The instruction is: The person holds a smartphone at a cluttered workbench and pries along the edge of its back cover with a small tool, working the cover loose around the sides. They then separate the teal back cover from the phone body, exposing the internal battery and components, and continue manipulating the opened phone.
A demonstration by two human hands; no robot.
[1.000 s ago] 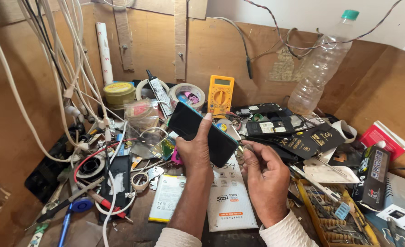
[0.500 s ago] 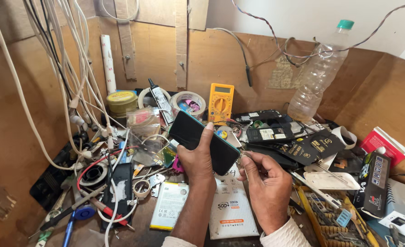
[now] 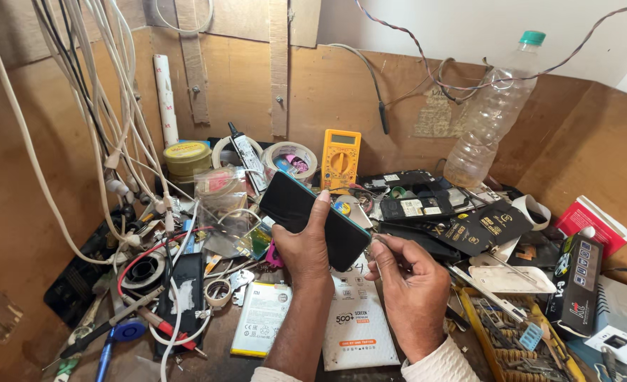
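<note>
Your left hand [image 3: 306, 244] grips the phone [image 3: 313, 218], fingers clamped around its back, holding it tilted above the cluttered bench [image 3: 221, 354]. Your right hand [image 3: 409, 283] sits just beside the phone's lower corner, fingers pinched together on a thin tool [image 3: 381, 242]. A multimeter [image 3: 341, 160] stands behind.

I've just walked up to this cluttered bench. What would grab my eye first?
Most likely the dark phone held up in the middle by the left hand, with the right hand beside it pinching a thin tool at its lower end. Behind it a yellow multimeter leans on the wooden back wall, a clear plastic bottle stands to the right, and white cables hang at left.
</note>
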